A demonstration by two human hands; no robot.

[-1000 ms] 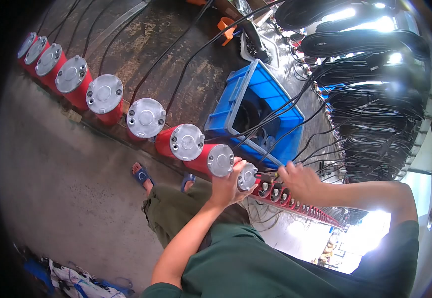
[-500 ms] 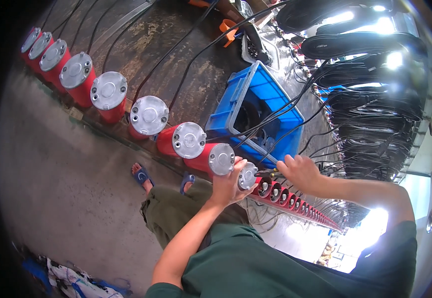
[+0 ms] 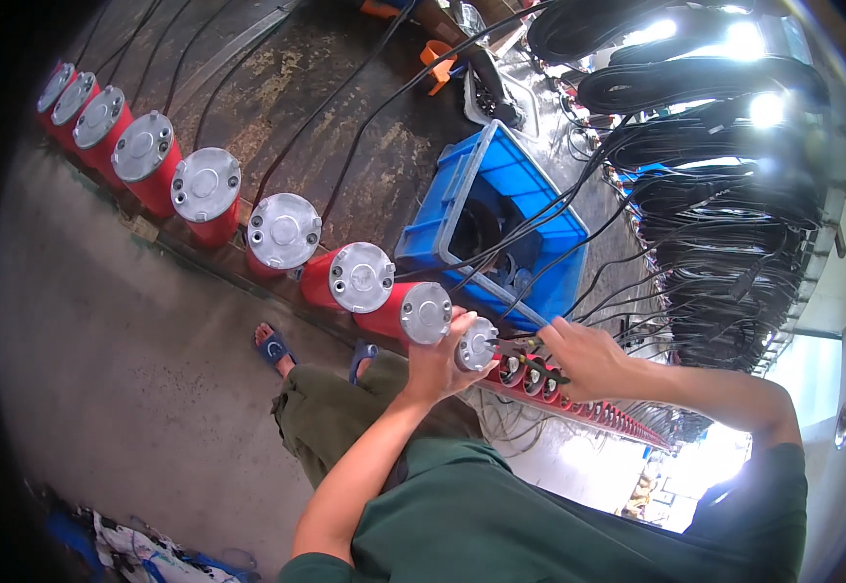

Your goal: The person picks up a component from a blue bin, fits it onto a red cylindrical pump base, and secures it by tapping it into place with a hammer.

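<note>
My left hand (image 3: 431, 367) is closed around a round silver end cap (image 3: 477, 344), fingers over its top and thumb below. It sits at the end of a row of red cylinders (image 3: 381, 313) with matching silver caps. Just to its right my right hand (image 3: 586, 358) is closed on a slim hand tool with dark handles (image 3: 542, 367), which looks like pliers. The tool's tip reaches the cap's right edge, beside a black cable; its exact grip there is too small to tell. Beyond it, several uncapped red cylinders (image 3: 532, 379) show their open ends.
A blue crate (image 3: 431, 206) with dark parts inside stands on the worn dark bench (image 3: 296, 107). Black cables cross the crate and bench. Large black cable coils (image 3: 724, 194) hang at the right. An orange object (image 3: 436, 60) lies by a white tray at the back.
My right hand has turned and dropped slightly, bringing the tool's dark handles into sight below it. My left hand stays on the end cap. The view has shifted a little.
</note>
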